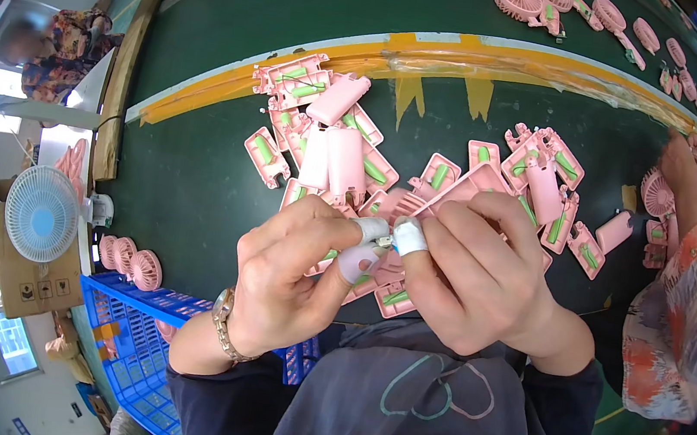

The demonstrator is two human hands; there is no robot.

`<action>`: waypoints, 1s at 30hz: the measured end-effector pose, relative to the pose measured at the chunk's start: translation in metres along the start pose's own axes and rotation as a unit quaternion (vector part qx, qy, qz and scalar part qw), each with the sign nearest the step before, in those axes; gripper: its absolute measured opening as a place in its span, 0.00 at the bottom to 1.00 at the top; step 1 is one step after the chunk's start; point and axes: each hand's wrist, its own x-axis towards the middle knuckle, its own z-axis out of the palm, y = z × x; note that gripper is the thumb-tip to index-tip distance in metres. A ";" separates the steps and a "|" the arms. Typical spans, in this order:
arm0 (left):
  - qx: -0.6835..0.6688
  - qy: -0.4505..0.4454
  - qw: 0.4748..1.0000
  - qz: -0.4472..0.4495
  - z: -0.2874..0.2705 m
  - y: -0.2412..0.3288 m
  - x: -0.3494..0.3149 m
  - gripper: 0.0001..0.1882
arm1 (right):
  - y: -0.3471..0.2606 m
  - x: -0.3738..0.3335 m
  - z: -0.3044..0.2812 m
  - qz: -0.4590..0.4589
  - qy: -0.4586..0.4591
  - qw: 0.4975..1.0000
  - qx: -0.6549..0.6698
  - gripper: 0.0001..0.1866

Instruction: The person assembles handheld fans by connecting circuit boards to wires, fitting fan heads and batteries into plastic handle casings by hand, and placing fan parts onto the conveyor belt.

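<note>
Green table (200,151) spreads all around the pile (345,163), a heap of pink casings, many with green cylinders inside. To the left of the pile, on the worker's side, I see a blue crate (148,305). Beyond that crate, well left of the pile, is a white fan (42,213). Right of the pile is a co-worker's patterned sleeve (674,331). Over the pile's near edge, the worker's left hand (294,272) and right hand (481,273) meet, their fingertips wrapped in white. Pink fan heads (146,269) sit left of the pile. One casing (477,179) shows just behind the right fingers; I cannot tell whether they grip it. Left thumb and forefinger pinch a small part (385,241) above the pile, the right thumb just beside it.
</note>
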 end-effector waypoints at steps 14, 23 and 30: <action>0.043 -0.011 0.999 -0.012 -0.006 0.006 -0.002 0.06 | 0.003 0.006 0.006 0.048 -0.050 0.990 0.124 0.13; 0.079 -0.030 0.996 -0.012 -0.014 0.009 0.001 0.08 | 0.015 0.012 0.015 0.068 -0.062 0.969 0.229 0.11; 0.010 -0.034 0.997 -0.062 -0.017 0.000 0.001 0.04 | 0.011 0.020 0.003 0.113 -0.140 0.949 0.260 0.11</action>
